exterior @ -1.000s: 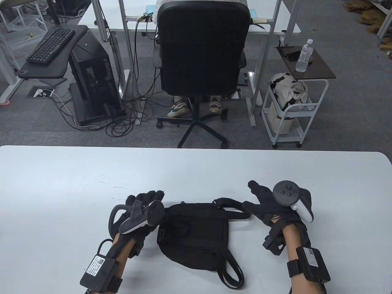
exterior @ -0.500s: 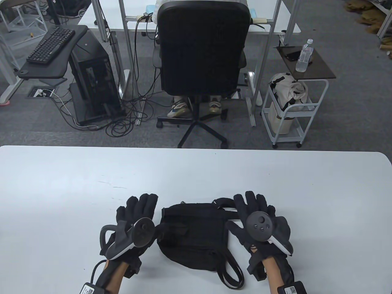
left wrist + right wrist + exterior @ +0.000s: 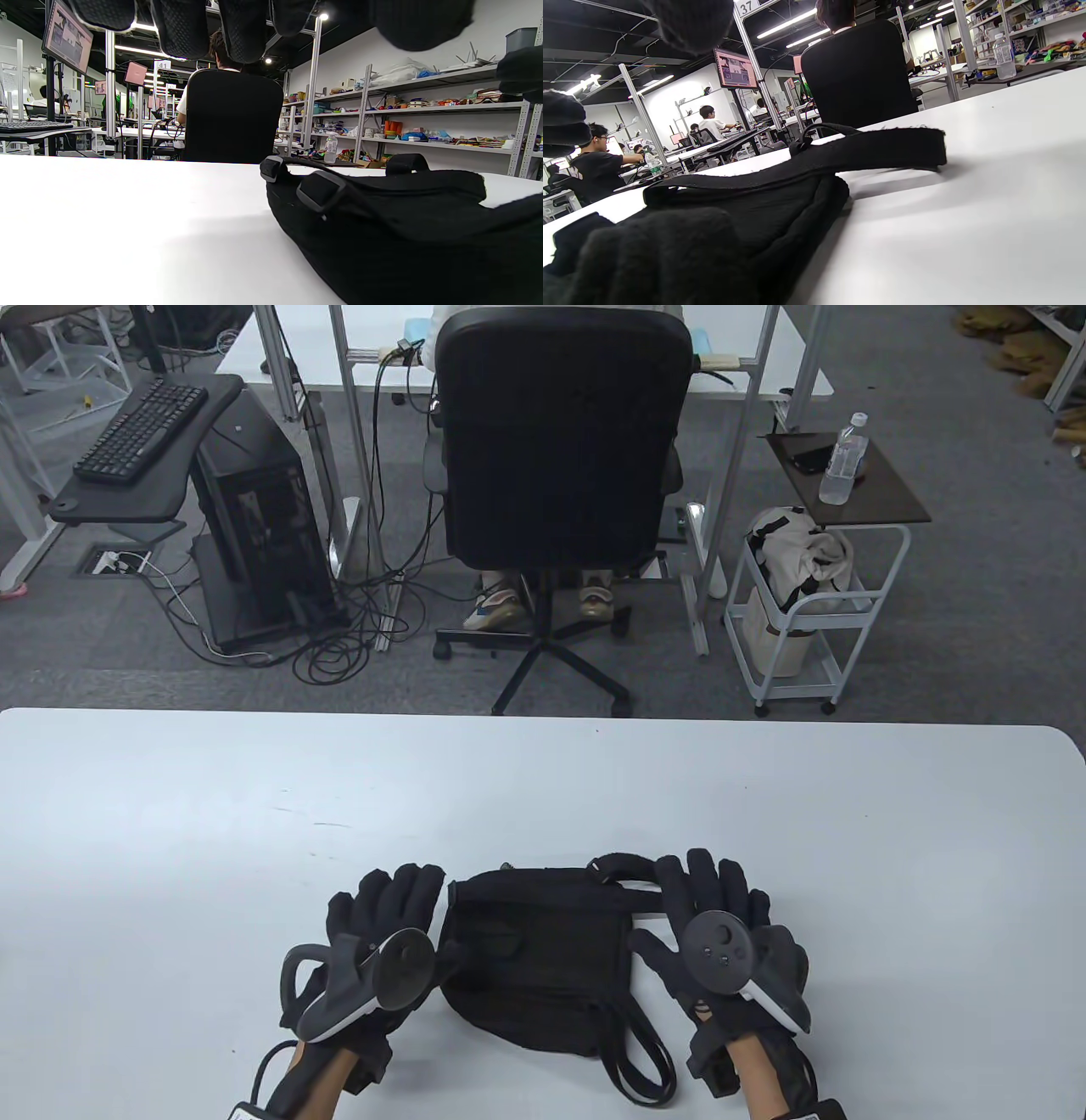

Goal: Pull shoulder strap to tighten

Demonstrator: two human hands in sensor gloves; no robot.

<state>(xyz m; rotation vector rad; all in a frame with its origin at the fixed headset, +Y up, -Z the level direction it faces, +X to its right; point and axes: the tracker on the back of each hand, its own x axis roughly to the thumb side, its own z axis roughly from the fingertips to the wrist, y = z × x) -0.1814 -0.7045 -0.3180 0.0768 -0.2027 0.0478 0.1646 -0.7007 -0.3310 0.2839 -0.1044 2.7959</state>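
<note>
Both hands nearer 1 bag (image 3: 543,950)

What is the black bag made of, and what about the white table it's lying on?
The black bag looks like soft woven cloth, probably nylon or canvas: it sags and is matte, and its shoulder strap shows a fuzzy edge. Its buckles look like hard plastic. The white table looks smooth and hard with a faint sheen, maybe laminate; the pictures can't settle which.

Bag (image 3: 534,950) lay near table (image 3: 170,814) near edge, centre; left hand (image 3: 373,937) at its left side, right hand (image 3: 721,933) at its right, over strap (image 3: 645,899).
</note>
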